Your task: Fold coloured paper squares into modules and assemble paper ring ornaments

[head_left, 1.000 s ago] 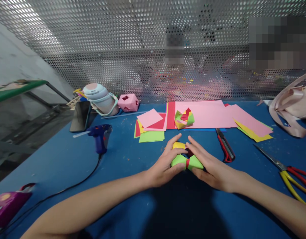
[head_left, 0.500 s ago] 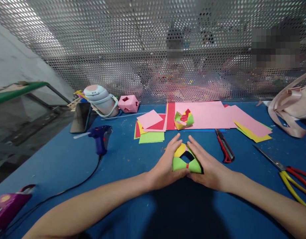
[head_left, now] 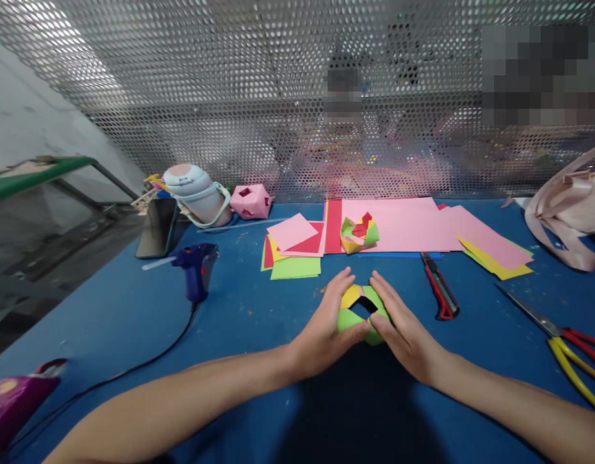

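Between both palms sits a folded paper ball (head_left: 351,318) in green and yellow, with a dark opening facing up. My left hand (head_left: 321,328) cups its left side, the thumb laid along the near edge. Around the right side curves my right hand (head_left: 408,328), its thumb pressing on the green paper near the opening. The ball's outer sides are hidden by the palms. Beyond the fingertips, a second paper piece (head_left: 359,233) in green, yellow and red rests on pink sheets (head_left: 398,222).
A utility knife (head_left: 440,289) and scissors (head_left: 553,332) lie to the right. Small coloured paper squares (head_left: 294,265) are stacked left of centre. Farther left are a glue gun (head_left: 195,267) with its cord, a phone (head_left: 158,227), a bottle (head_left: 200,196) and a pink paper ball (head_left: 251,202).
My right thumb has moved up from the ball's near lower edge to beside the opening. The ball is tilted a little differently, and the red strip at its front is now covered.
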Demonstrator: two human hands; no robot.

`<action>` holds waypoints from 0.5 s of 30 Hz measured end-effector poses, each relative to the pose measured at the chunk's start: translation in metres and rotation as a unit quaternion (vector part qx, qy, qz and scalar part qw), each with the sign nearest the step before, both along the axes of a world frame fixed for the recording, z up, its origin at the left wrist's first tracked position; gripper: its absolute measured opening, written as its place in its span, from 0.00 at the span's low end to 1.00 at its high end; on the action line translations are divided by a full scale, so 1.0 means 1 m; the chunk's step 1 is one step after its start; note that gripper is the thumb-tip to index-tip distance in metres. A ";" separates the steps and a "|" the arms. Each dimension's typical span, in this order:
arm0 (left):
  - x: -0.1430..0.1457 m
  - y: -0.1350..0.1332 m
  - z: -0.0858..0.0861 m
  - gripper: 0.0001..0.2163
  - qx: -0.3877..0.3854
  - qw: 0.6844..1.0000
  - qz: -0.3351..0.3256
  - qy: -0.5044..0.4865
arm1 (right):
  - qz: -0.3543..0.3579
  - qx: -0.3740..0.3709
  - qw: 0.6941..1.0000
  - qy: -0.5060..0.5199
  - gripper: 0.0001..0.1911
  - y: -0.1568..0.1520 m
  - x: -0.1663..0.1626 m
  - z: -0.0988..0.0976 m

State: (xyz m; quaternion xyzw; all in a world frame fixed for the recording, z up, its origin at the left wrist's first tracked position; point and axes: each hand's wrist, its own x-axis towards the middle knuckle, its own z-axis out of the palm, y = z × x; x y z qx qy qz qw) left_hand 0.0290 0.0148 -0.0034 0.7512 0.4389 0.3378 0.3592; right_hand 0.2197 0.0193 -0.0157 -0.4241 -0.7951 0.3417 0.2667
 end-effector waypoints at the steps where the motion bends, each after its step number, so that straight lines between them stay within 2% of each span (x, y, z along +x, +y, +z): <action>1: 0.001 -0.001 0.000 0.31 0.001 1.000 0.001 -0.002 | -0.001 0.009 1.000 0.002 0.30 -0.001 -0.002 -0.001; 7: 0.004 -0.003 0.001 0.30 0.008 1.000 0.007 0.006 | -0.007 0.053 0.999 0.000 0.29 -0.004 -0.005 -0.003; 15: 0.002 -0.005 0.002 0.25 0.027 0.998 -0.033 0.043 | 0.017 0.072 0.997 -0.005 0.27 -0.004 -0.007 0.002</action>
